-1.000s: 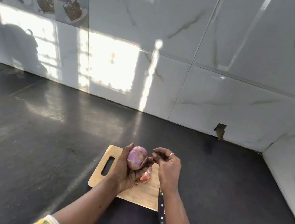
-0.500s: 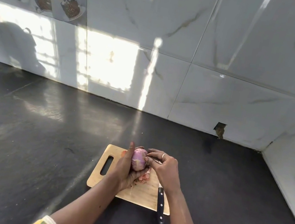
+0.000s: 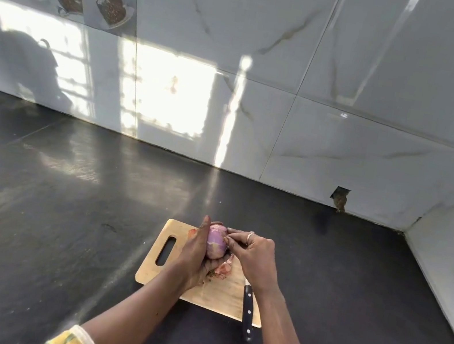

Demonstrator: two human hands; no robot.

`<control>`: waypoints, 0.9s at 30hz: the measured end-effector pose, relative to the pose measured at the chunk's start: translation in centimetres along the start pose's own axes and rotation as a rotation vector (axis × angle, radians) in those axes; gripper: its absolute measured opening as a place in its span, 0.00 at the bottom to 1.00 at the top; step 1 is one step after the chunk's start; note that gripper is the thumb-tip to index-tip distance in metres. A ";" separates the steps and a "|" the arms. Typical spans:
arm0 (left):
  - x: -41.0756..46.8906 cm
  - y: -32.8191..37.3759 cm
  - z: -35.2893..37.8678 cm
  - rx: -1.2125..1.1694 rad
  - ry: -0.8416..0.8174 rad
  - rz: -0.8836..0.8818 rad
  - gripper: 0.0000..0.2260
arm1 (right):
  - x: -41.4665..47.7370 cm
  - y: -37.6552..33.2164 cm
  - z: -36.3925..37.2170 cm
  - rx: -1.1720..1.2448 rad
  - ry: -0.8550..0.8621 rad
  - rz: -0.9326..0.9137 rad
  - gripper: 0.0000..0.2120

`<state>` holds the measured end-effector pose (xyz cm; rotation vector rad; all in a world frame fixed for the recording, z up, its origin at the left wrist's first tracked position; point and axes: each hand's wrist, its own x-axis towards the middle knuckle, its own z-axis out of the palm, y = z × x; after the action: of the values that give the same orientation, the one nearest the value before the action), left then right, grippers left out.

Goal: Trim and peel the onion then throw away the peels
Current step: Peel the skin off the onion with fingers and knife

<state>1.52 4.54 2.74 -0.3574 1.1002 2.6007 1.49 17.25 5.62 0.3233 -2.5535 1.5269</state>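
From the head view I count one onion (image 3: 215, 244) gripped in the left hand (image 3: 196, 257) above one cutting board (image 3: 213, 293), right hand (image 3: 253, 255) fingers (image 3: 230, 240) pinching its skin, one knife (image 3: 248, 306), loose peels (image 3: 223, 269), on a dark bench (image 3: 60, 218) against marbled wall tiles (image 3: 358, 73).

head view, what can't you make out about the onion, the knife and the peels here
- Pale purple peeled onion, head view: its left and under sides are hidden by the left hand.
- Black-handled knife: blade hidden behind the right hand.
- Pinkish onion peels on the wooden cutting board: partly covered by both hands, count unclear.
- Right fingers' grip: too small.
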 end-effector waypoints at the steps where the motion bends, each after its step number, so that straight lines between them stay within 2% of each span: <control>1: 0.0 -0.1 0.0 0.001 0.006 0.002 0.22 | 0.0 0.0 0.1 -0.015 0.016 -0.001 0.07; 7: 0.1 -0.3 -0.1 -0.009 0.028 0.021 0.20 | 0.0 -0.1 0.1 0.111 0.081 0.095 0.06; 10: 0.3 -0.4 -0.2 0.005 0.008 0.044 0.20 | -0.2 -0.2 0.2 0.187 0.069 0.116 0.09; 17: 0.1 -0.2 0.3 0.064 0.033 0.116 0.22 | -0.6 -0.4 1.2 0.027 0.106 0.092 0.08; 22: 0.0 -0.6 0.0 0.160 0.097 0.146 0.28 | -0.6 -0.7 1.6 -0.168 0.094 0.018 0.07; 24: -0.2 -0.6 0.0 0.162 0.093 0.150 0.26 | -0.7 -0.7 1.7 -0.157 0.134 0.017 0.06; 27: -0.3 -0.3 0.2 0.108 0.065 0.139 0.24 | -0.8 -0.4 1.7 -0.018 0.237 0.083 0.03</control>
<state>1.90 4.81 2.76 -0.3548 1.3262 2.6514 2.33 15.70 4.99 0.0317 -2.4203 1.4703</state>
